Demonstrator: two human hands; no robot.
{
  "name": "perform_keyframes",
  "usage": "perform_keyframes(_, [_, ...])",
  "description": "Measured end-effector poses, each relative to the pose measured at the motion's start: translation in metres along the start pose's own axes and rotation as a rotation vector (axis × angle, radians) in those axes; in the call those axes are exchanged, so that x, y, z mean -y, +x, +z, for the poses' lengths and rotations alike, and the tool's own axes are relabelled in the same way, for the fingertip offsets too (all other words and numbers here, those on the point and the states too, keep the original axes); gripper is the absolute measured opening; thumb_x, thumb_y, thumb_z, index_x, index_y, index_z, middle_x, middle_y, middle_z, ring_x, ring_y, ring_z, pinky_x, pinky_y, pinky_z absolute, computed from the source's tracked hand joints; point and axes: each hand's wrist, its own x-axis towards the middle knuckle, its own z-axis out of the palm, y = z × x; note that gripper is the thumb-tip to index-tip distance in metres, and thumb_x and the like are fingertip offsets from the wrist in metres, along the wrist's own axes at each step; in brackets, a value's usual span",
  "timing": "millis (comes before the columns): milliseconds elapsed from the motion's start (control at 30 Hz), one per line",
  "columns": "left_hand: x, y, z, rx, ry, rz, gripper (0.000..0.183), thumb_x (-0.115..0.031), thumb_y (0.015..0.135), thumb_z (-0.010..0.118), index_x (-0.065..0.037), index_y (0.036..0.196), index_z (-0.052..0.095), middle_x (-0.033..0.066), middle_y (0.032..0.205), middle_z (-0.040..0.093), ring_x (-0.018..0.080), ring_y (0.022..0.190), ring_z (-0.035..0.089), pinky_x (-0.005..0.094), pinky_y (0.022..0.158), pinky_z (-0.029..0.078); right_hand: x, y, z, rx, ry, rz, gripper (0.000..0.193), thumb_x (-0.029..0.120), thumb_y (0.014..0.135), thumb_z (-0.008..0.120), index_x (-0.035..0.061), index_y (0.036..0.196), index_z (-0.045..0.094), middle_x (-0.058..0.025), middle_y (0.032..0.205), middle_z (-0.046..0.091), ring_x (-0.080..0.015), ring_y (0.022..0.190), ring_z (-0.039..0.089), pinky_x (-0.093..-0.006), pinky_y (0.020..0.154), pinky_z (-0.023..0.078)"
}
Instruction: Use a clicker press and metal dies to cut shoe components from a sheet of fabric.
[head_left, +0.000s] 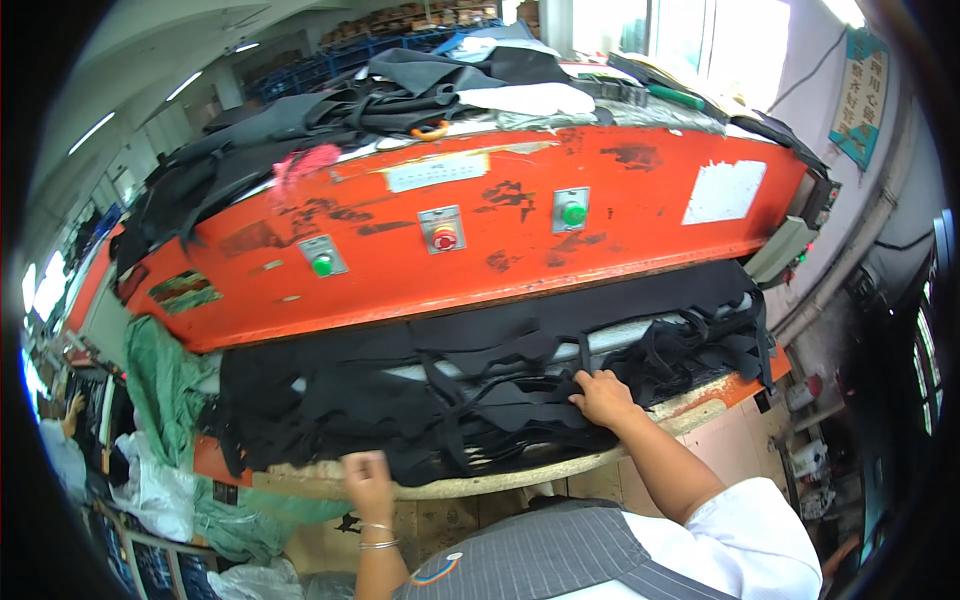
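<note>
At the table edge [450,489], left hand [367,482] blurs, grip unclear; inward, right hand [604,399] grasps black fabric [340,405].

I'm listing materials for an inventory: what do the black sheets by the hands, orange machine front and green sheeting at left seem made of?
Black sheets: matte, probably fabric or thin foam; they fold softly.
Orange machine front: likely painted metal, semi-gloss; dark scuffs mark its coat.
Green sheeting: perhaps woven plastic, faintly shiny, loosely crumpled.
</note>
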Motion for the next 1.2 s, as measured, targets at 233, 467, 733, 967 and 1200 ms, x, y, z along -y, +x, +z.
perform_keyframes(233, [-0.012, -0.036, 0.024, 0.336, 0.363, 0.333, 0.021, -0.028, 0.078, 0.066, -0.009, 0.071, 0.067, 0.0072, 0.075, 0.059, 0.0291, 0.078, 0.055, 0.0415, 0.071, 0.046, -0.013, -0.002, 0.036, -0.161, -0.101, 0.001, 0.025, 0.026, 0.088, 0.061, 0.0028, 0.098, 0.057, -0.0173, 0.102, 0.064, -0.0354, 0.103, 0.057, -0.0442, 0.087, 0.048])
perform_keyframes(467, [-0.002, -0.064, 0.011, 0.366, 0.387, 0.293, 0.026, -0.032, 0.075, 0.067, -0.009, 0.065, 0.066, 0.0071, 0.073, 0.059, 0.0295, 0.077, 0.055, 0.0414, 0.069, 0.045, -0.028, -0.039, 0.053, -0.183, -0.114, -0.067, 0.021, 0.021, 0.088, 0.06, 0.0017, 0.093, 0.054, -0.0186, 0.096, 0.063, -0.0375, 0.097, 0.057, -0.0455, 0.084, 0.048])
perform_keyframes(733, [-0.01, -0.04, -0.037, 0.583, 0.071, 0.094, 0.026, -0.035, 0.079, 0.07, -0.01, 0.08, 0.073, 0.0115, 0.074, 0.066, 0.0308, 0.069, 0.064, 0.039, 0.065, 0.052, -0.021, -0.094, -0.021, 0.21, 0.215, -0.074, 0.036, 0.03, 0.087, 0.063, 0.0051, 0.112, 0.058, -0.0199, 0.1, 0.063, -0.0375, 0.102, 0.056, -0.0462, 0.087, 0.047])
perform_keyframes(967, [-0.014, 0.091, 0.099, 0.305, -0.007, 0.508, 0.019, -0.028, 0.084, 0.065, -0.01, 0.086, 0.072, 0.0059, 0.09, 0.065, 0.0278, 0.089, 0.06, 0.0383, 0.078, 0.049, 0.07, 0.024, -0.029, -0.348, 0.129, -0.504, 0.022, 0.026, 0.085, 0.065, 0.0052, 0.089, 0.068, -0.0128, 0.091, 0.065, -0.0315, 0.095, 0.059, -0.0403, 0.085, 0.048])
perform_keyframes(1200, [-0.003, 0.097, 0.161, 0.457, 0.247, 0.467, 0.021, -0.036, 0.074, 0.074, -0.016, 0.08, 0.072, 0.006, 0.085, 0.06, 0.0285, 0.093, 0.057, 0.041, 0.082, 0.048, 0.052, 0.083, 0.059, -0.443, -0.08, -0.438, 0.021, 0.027, 0.073, 0.074, 0.008, 0.074, 0.065, -0.0069, 0.081, 0.06, -0.0279, 0.084, 0.057, -0.0419, 0.075, 0.046])
